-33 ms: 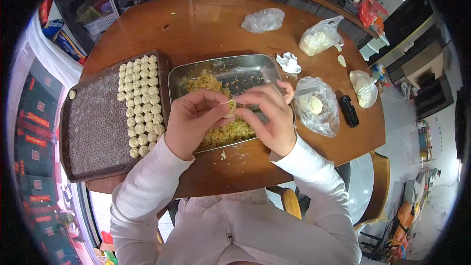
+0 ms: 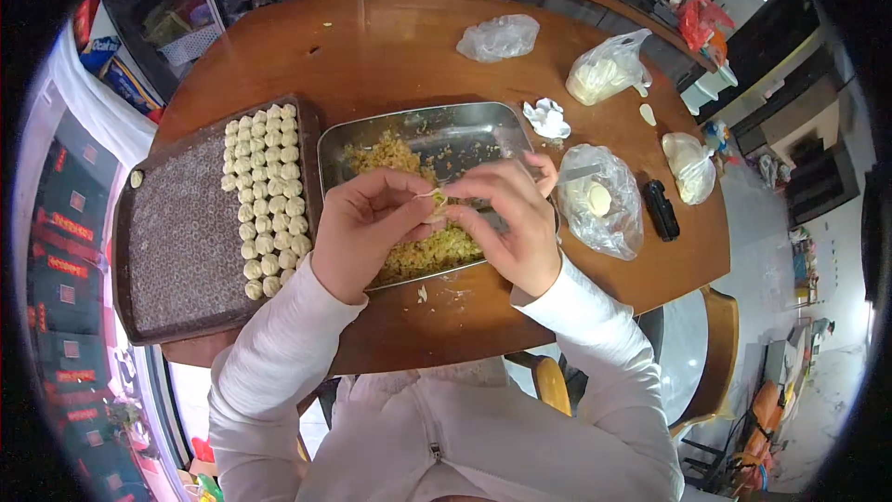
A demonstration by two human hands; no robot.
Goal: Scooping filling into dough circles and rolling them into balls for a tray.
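Note:
Between both hands, over the metal tray, is a small bun (image 2: 437, 202) of pale dough, its top partly gathered and yellowish filling showing inside. My left hand (image 2: 372, 228) pinches its left side with thumb and fingers. My right hand (image 2: 511, 214) pinches the opposite edge with thumb and forefinger, its other fingers curled above. A thin flat blade (image 2: 580, 172) shows just beyond the right fingers; whether the hand holds it I cannot tell. Chopped yellow-green filling (image 2: 437, 256) lies in the rectangular metal tray (image 2: 469, 113), partly hidden by my hands.
A dark tray (image 2: 177, 242) at left carries rows of pleated buns (image 2: 269, 191). To the right lie a plastic bag (image 2: 613, 223) with a dough round (image 2: 597, 198), a black object (image 2: 661, 211), crumpled white paper (image 2: 546, 118) and several bags, including a dough-filled one (image 2: 604, 74). A chair (image 2: 711, 353) stands at the near right.

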